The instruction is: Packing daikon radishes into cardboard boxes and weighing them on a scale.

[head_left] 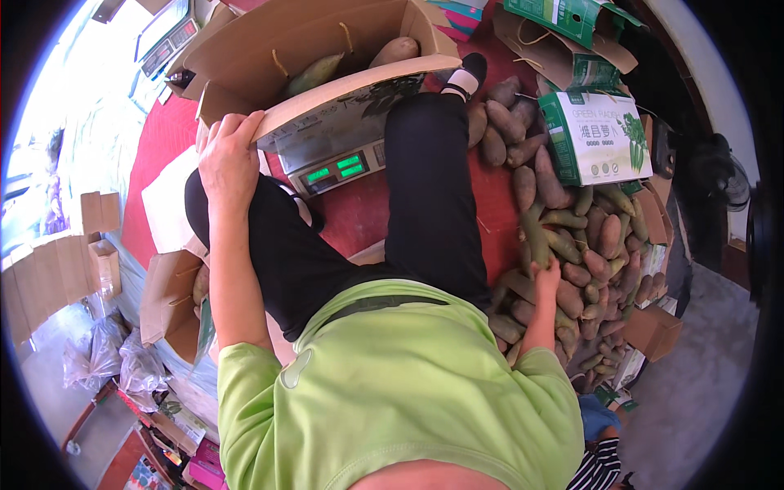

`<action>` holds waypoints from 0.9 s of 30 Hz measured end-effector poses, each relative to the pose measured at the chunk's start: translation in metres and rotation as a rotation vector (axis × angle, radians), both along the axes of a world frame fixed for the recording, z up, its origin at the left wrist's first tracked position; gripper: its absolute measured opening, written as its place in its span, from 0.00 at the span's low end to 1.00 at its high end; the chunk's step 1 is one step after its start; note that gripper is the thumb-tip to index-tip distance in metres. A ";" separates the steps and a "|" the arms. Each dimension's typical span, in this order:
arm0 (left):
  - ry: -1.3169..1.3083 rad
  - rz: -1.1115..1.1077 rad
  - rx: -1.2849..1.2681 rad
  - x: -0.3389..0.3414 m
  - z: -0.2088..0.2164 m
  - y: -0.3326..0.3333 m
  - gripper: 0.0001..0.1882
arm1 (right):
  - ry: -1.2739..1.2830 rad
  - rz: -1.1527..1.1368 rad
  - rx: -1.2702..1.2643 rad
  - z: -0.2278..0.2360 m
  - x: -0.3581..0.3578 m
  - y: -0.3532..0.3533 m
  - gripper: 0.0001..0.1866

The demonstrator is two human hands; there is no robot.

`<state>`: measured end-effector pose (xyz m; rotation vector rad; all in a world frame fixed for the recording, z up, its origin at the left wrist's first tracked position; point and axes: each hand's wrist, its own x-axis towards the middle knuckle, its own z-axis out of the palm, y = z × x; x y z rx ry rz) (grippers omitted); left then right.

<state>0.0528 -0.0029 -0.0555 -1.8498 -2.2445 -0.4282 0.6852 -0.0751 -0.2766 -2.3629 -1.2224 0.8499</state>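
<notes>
My left hand [227,163] is closed over the near left corner of an open cardboard box [343,94], its fingers hooked on the flap edge. Inside the box lie a green radish [315,75] and a reddish-brown one [395,52]. The box rests on a scale [339,171] with a lit green display. On my right side, my right hand [545,282] grips the lower end of a long green radish [535,235]. Around and beneath that hand spreads a big heap of radishes [608,269], some green, some reddish-brown.
A closed white and green carton [600,135] stands beyond the heap, with opened cartons [563,49] behind it. Red cloth [359,208] lies under the scale. Another open box [171,302] and plastic bags [114,359] are at left. Someone's striped clothing [600,465] shows at lower right.
</notes>
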 end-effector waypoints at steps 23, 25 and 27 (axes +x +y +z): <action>-0.013 -0.012 0.012 -0.004 -0.003 -0.004 0.18 | 0.135 1.280 0.754 0.244 -0.393 0.276 0.30; -0.004 -0.013 0.013 -0.005 -0.005 -0.004 0.18 | 0.135 1.265 0.733 0.236 -0.389 0.275 0.29; 0.002 -0.007 0.015 -0.006 -0.005 -0.003 0.16 | 0.241 1.072 0.650 0.231 -0.364 0.271 0.27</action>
